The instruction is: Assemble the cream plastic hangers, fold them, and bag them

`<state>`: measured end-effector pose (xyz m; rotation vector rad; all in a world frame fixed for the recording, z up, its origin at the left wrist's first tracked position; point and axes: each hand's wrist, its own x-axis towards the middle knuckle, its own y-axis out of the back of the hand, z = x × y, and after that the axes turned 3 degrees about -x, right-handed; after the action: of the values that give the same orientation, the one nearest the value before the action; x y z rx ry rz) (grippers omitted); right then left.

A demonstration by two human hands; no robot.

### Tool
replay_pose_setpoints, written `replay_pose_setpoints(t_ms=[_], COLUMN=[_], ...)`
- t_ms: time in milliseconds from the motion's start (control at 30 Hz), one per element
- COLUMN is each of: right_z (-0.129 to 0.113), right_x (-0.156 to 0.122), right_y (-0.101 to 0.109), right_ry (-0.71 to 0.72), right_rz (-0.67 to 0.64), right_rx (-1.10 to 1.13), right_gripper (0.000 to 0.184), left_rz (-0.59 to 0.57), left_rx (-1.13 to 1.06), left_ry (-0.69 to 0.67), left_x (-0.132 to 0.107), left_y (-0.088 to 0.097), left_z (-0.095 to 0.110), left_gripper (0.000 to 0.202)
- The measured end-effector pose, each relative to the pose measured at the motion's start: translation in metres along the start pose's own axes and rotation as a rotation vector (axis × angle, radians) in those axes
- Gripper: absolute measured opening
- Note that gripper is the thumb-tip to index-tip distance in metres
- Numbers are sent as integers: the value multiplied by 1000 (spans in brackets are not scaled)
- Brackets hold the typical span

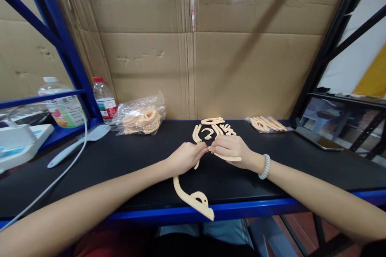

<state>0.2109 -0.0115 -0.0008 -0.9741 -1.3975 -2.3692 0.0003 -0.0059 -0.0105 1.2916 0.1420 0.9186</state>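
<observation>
Smooth, hooked beige piece (189,199) lies near hands (187,156) (231,146) pinching a tiny part (208,149) and a slender strip (229,158).

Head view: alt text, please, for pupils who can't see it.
A person's left hand and right hand come together over a black tabletop, the right holding a slim cream strip. Curved cream pieces lie beyond, between two plastic bags.

One bare left hand (184,156), one bare right hand (233,149): two. One large clear plastic bag (140,120) at ten o'clock, one smaller clear plastic bag (267,125) at two: two. One red-capped clear plastic bottle (105,102). One pale-blue plastic brush (68,152) at nine. Loose cream curved pieces (186,197): several, overlapping, uncountable.
</observation>
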Motion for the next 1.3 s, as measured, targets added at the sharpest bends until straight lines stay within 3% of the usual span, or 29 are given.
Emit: replay_pose_setpoints(t_ms=[233,500,600,733,800,967,1100,1300], right_z=[5,3,10,37,53,87,102,110], right_x=[-2,-2,-3,-7,-12,-29,-43,-50], right_y=[1,6,4,6,10,15,3,-24], right_ry=[222,232,53,-348,-511,-807,-947,-1031], right_rz=[-49,-59,72,299,323,140,-89,-152], right_rx=[-244,-36,83,203,215,259,253,236], right_gripper=[30,25,20,20,20,13,28,32], left_rz=[-31,-8,-20,-85,-78,-59,-99,-103], left_rx=[-31,-167,-298,-562,-709,-990,-1103,-1128], left_ry=[-24,-36,29,217,268,315,332,356], left_x=[1,2,1,2,4,10,12,13], left_y=[0,3,6,3,0,-3,-2,-2], left_z=[0,-1,-1,-6,-10,-16,-18,-21], left_gripper=[31,35,36,37,39,46,48,48])
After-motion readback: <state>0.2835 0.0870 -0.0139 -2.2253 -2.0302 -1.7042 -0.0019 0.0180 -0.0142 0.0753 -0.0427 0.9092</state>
